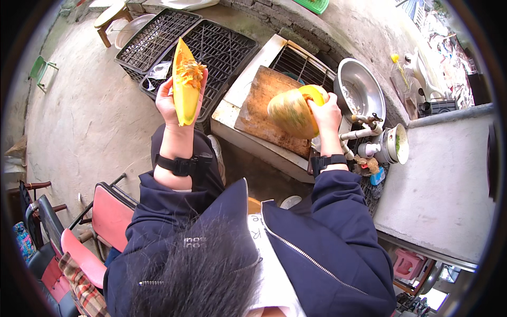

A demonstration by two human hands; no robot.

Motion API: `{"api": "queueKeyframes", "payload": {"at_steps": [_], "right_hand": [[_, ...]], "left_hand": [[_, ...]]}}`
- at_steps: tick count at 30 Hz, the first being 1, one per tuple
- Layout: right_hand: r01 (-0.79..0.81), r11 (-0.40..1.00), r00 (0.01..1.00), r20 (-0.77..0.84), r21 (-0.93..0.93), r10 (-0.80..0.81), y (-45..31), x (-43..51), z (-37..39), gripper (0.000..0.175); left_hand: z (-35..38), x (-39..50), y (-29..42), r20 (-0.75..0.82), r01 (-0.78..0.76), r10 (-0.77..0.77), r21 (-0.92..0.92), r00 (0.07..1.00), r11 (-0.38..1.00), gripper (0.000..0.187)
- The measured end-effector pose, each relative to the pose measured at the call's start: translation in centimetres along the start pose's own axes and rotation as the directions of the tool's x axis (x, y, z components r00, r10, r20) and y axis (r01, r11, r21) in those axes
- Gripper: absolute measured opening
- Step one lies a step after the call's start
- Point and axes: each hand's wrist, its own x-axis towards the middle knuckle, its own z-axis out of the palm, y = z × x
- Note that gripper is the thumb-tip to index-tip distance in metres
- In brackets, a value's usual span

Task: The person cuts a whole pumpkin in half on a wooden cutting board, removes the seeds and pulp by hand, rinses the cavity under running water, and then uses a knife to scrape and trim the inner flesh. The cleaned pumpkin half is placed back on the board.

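Note:
My left hand [168,99] holds up a long pumpkin wedge [186,103], its yellow cut flesh turned toward me. Seeds and stringy orange pulp [190,73] cling to the middle of the wedge. On the right, my right hand [326,113] grips the larger remaining pumpkin [293,113] by its cut opening, with the thumb at the edge. That pumpkin has a mottled orange and green rind and is over a worn wooden cutting board [257,101]; whether it rests on the board I cannot tell.
Black plastic crates [216,43] stand beyond my left hand. A metal basin [362,89] sits right of the board, near a tap on a white pipe [362,132]. Red-padded chairs [113,214] are at the lower left, and a concrete ledge [435,182] runs along the right.

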Motion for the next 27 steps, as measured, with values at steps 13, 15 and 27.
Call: {"api": "queueKeyframes", "payload": {"at_steps": [13,15,27], "right_hand": [[0.554,0.812,0.832,0.114,-0.184,-0.543,-3.5,2.1,-1.0,0.052],[0.628,0.752,0.778,0.132,-0.198,-0.615,-6.1,2.2,-0.9,0.052],[0.718,0.692,0.681,0.132,0.071,-0.72,-24.1,1.9,7.8,0.051]], "left_hand": [[0.6,-0.7,1.5,0.055,-0.073,0.08,-0.109,0.995,0.991,0.048],[0.7,-1.1,2.4,0.041,-0.117,0.123,-0.131,0.992,0.984,0.047],[0.6,-1.3,4.4,-0.045,-0.179,0.173,-0.205,0.984,0.962,0.046]]}}
